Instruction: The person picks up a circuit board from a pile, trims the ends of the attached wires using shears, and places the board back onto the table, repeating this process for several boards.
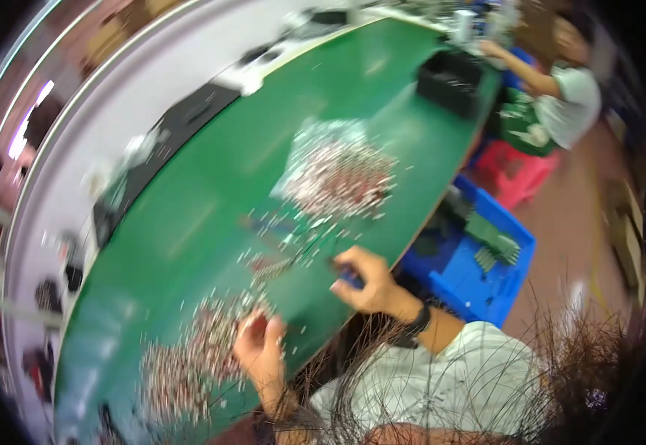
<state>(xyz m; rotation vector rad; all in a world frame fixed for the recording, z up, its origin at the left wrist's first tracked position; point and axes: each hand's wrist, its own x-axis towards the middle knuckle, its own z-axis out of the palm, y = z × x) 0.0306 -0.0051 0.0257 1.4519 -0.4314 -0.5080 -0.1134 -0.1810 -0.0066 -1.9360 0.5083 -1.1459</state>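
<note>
Step in hand, as I read it: two-handed work on small parts, left hand [262,354] at the supply, right hand [373,288] working a held item. Right fingers were grasping a dark blue object [351,276], wrapped around it with a dark end poking out past the fingertips; looked like a small hand tool, too blurred to confirm. Left thumb and fingers were curled close together over the near pile [189,356]; something reddish showed between them, but couldn't tell if it was a gripped part or just fingertip. The parts themselves: near pile just left of and beneath the left fingers, loose scatter [308,245] just beyond the right fingertips, far pile [338,182] farther out beyond both hands, on a clear plastic bag [302,144]. All of it sat on the green tabletop [382,63]. Blue crate [517,285] with green pieces [493,241] was to the right of the right fingers, beyond the table edge. Judgement: next move called for a clean single-part pinch on the left and a steady right grip; the loose scatter looked easy to knock. Labels: no brand or writing legible near the fingers, motion blur everywhere.
</note>
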